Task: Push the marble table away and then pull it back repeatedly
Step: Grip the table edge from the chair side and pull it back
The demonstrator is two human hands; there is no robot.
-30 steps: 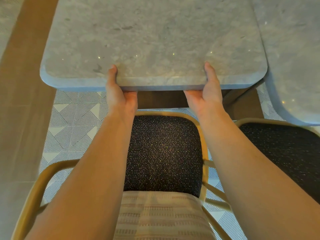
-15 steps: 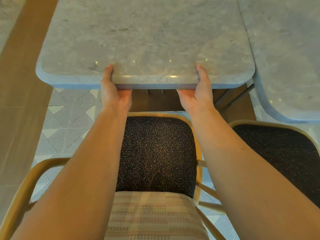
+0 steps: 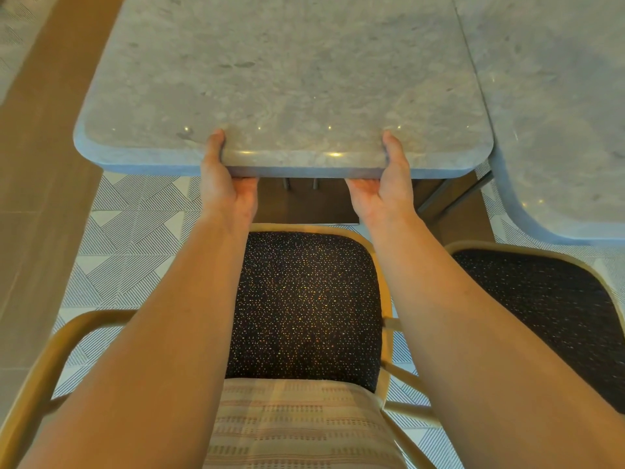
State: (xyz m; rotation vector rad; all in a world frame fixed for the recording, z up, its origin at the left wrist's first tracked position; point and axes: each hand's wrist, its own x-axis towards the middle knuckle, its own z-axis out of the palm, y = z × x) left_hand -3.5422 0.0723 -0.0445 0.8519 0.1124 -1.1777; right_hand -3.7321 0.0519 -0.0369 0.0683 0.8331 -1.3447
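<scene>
The grey marble table (image 3: 287, 82) with rounded corners fills the upper middle of the head view. My left hand (image 3: 225, 184) grips its near edge left of centre, thumb on top and fingers hidden under the slab. My right hand (image 3: 385, 187) grips the same edge right of centre in the same way. Both forearms stretch straight out from me. The table's dark base (image 3: 304, 201) shows just below the edge between my hands.
A second marble table (image 3: 558, 113) butts against the first on the right. Below my arms stands a chair with a dark speckled seat (image 3: 304, 306) and a tan frame (image 3: 44, 367). Another such chair (image 3: 548, 306) stands at right. Patterned tile floor (image 3: 135, 238) lies beneath.
The table's near edge has slid away from me and to the left, closing the gap to the second table. Both hands kept their grip and moved with it.
</scene>
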